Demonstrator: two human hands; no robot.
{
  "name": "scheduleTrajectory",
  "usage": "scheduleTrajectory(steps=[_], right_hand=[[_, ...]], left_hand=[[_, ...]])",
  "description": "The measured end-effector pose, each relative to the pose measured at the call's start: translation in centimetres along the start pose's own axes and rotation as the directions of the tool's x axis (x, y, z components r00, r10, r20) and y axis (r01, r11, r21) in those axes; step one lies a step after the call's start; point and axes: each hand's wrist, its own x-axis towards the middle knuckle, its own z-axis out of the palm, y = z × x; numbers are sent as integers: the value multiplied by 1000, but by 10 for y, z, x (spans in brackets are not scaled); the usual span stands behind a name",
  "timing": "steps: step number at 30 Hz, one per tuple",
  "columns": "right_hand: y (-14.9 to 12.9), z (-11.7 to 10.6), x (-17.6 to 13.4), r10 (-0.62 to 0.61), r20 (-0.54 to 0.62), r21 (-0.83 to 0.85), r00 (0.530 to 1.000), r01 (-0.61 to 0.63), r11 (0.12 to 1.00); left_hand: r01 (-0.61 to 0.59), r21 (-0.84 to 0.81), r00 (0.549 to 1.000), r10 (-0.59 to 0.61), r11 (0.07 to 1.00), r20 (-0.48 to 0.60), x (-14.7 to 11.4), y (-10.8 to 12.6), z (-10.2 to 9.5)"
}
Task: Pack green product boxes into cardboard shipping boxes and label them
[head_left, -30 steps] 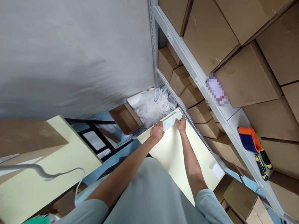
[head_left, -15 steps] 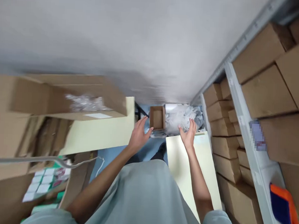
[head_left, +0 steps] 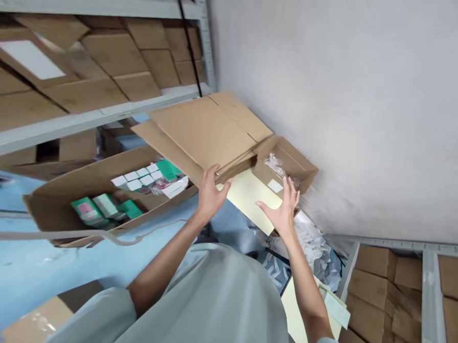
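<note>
My left hand (head_left: 211,195) is open, fingers apart, at the near edge of a stack of flattened cardboard boxes (head_left: 208,127); whether it touches them I cannot tell. My right hand (head_left: 283,210) is also open and holds nothing, its thumb spread over the pale yellow tabletop (head_left: 247,190). Just beyond it stands an open cardboard box (head_left: 300,162) with clear plastic wrapping (head_left: 275,163) inside and a white label on its side.
At left, a long open carton (head_left: 54,203) holds green and white small boxes (head_left: 91,210). Shelves (head_left: 140,103) of cardboard boxes stand at upper left and lower right. White crumpled packing material (head_left: 313,242) lies right of my right hand. A grey cable (head_left: 75,235) crosses the left.
My view has swung to the left, bringing the flattened cardboard, the long carton and the left shelves into sight. Both hands stay open and raised, now over the yellow table area.
</note>
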Motion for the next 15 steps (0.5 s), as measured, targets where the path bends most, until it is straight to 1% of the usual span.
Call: scheduleTrajectory(steps=[1,2,3,4,5,6,7,8,10,11,13,15], right_hand=[[-21,19,14,-29,31,3,999,29,1000],[-41,40,28,-55,66,9,996,54,998],[-60,63,41,-77,108,19,991,75,997],[-77,86,54,-95,158,31,983,91,995],[-92,110,67,-105,212,41,972,99,994],[-105,133,79,-106,272,49,956,96,994],[-116,156,90,-94,336,53,937,81,995],[-126,178,100,-69,401,50,914,53,997],[-139,216,116,9,515,17,857,-21,1000],[-144,231,121,48,553,-9,832,-51,999],[-149,254,127,105,592,-65,799,-83,994],[-150,267,127,120,599,-112,791,-66,992]], left_hand=[[76,-40,996,-78,996,-44,15,-18,-17],[162,-101,982,-170,982,-77,30,-36,-31],[262,-188,955,-282,947,-88,44,-52,-43],[364,-284,914,-398,887,-73,57,-67,-52],[454,-374,865,-501,809,-33,69,-80,-59],[526,-445,815,-579,725,21,79,-90,-64],[578,-493,774,-629,650,78,88,-98,-67],[612,-523,745,-654,593,131,95,-104,-69],[648,-552,719,-660,525,216,105,-111,-71],[665,-563,706,-660,491,258,108,-114,-71],[699,-569,677,-657,433,333,112,-116,-71],[732,-556,647,-655,393,389,115,-118,-70]])
